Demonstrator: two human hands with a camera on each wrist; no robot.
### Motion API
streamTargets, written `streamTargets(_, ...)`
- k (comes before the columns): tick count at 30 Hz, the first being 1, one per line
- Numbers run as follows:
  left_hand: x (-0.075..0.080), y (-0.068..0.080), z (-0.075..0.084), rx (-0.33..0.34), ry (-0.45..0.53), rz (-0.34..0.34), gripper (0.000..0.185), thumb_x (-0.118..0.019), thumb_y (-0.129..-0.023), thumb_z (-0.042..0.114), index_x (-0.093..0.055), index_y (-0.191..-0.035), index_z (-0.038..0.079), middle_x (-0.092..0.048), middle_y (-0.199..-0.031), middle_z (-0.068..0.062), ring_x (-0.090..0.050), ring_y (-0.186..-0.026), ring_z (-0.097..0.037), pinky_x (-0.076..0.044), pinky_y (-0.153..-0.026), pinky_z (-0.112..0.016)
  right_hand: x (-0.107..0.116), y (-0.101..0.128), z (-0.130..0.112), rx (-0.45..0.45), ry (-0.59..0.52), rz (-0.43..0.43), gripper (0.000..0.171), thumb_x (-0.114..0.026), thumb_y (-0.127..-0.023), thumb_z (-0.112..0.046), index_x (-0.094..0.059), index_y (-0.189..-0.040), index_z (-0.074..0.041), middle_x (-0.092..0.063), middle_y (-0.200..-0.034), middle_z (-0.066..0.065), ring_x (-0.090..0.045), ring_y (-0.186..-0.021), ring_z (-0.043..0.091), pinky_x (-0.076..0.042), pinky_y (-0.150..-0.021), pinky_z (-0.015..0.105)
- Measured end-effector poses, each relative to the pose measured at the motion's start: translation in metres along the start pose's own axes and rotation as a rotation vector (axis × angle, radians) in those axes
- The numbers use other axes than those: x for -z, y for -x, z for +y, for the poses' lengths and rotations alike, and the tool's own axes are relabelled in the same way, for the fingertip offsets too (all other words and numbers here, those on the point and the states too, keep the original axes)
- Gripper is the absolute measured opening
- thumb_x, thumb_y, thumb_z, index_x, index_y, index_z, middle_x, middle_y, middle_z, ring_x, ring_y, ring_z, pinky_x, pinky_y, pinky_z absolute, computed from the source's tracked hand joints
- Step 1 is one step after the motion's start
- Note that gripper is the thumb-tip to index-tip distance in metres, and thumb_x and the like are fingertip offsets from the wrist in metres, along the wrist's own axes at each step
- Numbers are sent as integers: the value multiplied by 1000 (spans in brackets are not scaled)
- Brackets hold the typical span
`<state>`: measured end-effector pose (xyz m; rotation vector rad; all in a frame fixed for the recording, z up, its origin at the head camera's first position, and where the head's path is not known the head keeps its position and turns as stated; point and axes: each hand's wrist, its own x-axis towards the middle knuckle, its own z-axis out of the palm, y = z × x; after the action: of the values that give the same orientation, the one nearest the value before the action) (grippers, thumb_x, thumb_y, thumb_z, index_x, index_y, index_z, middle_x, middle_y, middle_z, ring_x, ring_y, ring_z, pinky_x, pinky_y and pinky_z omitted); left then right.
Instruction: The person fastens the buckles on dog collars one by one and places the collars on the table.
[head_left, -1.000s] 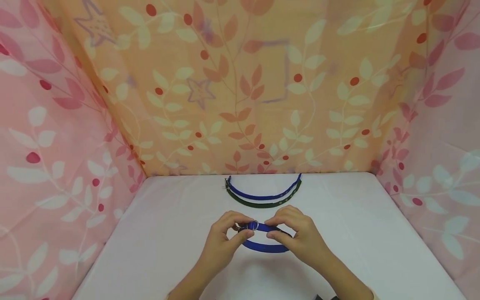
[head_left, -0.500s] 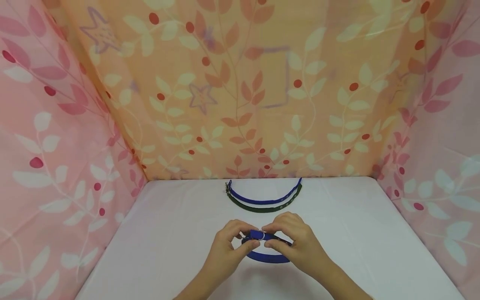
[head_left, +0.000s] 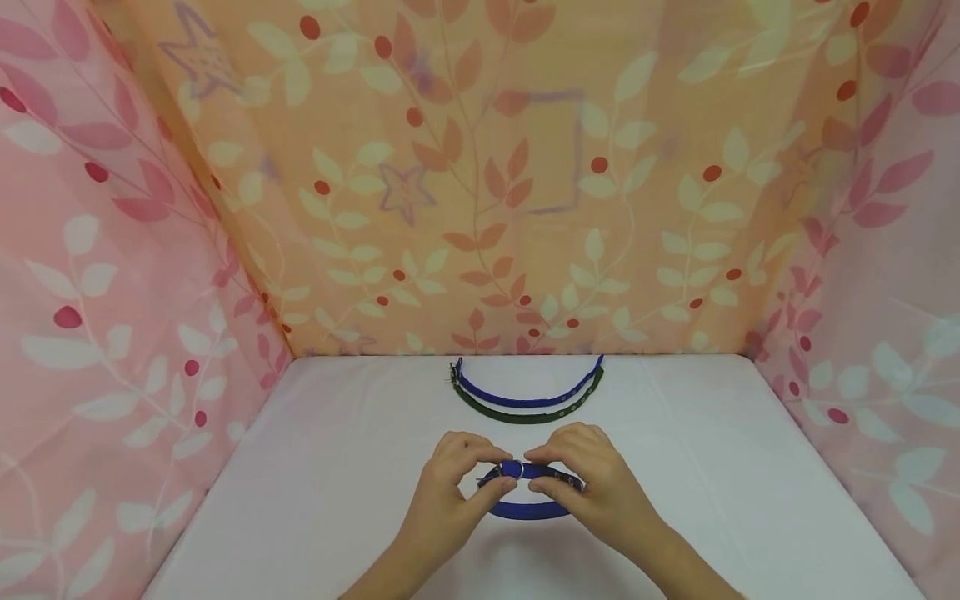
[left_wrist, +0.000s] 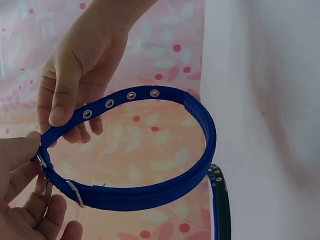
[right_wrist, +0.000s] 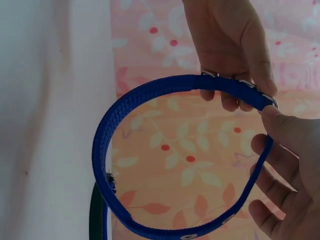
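A blue pet collar (head_left: 528, 511) is held up above the white table, bent into a closed loop. My left hand (head_left: 457, 483) pinches it between thumb and fingers at the buckle end, beside a metal D-ring (head_left: 519, 470). Just to the right, my right hand (head_left: 592, 479) pinches the same strap, the two hands' fingertips almost meeting. In the left wrist view, metal eyelets (left_wrist: 131, 95) line the strap near the right hand. The right wrist view shows the loop's band (right_wrist: 105, 145) hanging between both hands. Fingers partly hide the buckle.
Toward the back of the white table (head_left: 337, 467), a second blue collar (head_left: 517, 402) lies curved alongside a dark green collar (head_left: 517, 416). Their buckles (head_left: 455, 372) are on the left. Patterned curtains (head_left: 480, 250) stand at the back and both sides.
My hands have drawn closer together along the collar, narrowing the gap between fingertips around the D-ring. The head view has tilted slightly. A dark object at the bottom edge has left view.
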<state>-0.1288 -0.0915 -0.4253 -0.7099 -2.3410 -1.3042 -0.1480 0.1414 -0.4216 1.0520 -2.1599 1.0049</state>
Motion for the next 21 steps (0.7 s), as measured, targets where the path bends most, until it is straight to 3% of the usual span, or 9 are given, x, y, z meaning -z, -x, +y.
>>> streamTargets(2, 1, 0, 1, 9, -19, -4, 17, -77, -92, 38, -72, -108, 36, -62, -104, 23, -54, -108, -4, -51, -83, -26, 0, 0, 0, 12, 9, 1, 30, -86, -84, -21, -74, -111, -23, -68, -97, -18, -59, -99, 7, -41, -93, 27)
streamTargets(9, 1, 0, 1, -77, -15, 33, 19, -81, -90, 27, -73, -107, 25, -70, -101, 18, -57, -103, -7, -52, -83, -28, -2, 0, -2, -5, -9, -7, 35, -87, -82, -21, -73, -115, -24, -71, -104, -16, -61, -103, 8, -42, -96, 27)
streamTargets(14, 1, 0, 3, -51, 11, 25, 19, -81, -89, 27, -75, -107, 25, -70, -101, 21, -59, -103, -4, -54, -85, -27, -6, 2, -5, -30, -77, 2, 45, -88, -80, -15, -71, -120, -23, -72, -113, -11, -63, -109, 10, -45, -98, 24)
streamTargets(21, 0, 2, 2, -65, 50, 20, 18, -81, -88, 24, -77, -106, 25, -71, -99, 17, -61, -98, -5, -56, -80, -24, -13, 4, -6, -28, -120, 37, 38, -87, -82, -14, -72, -115, -23, -72, -107, -11, -63, -105, 9, -44, -96, 24)
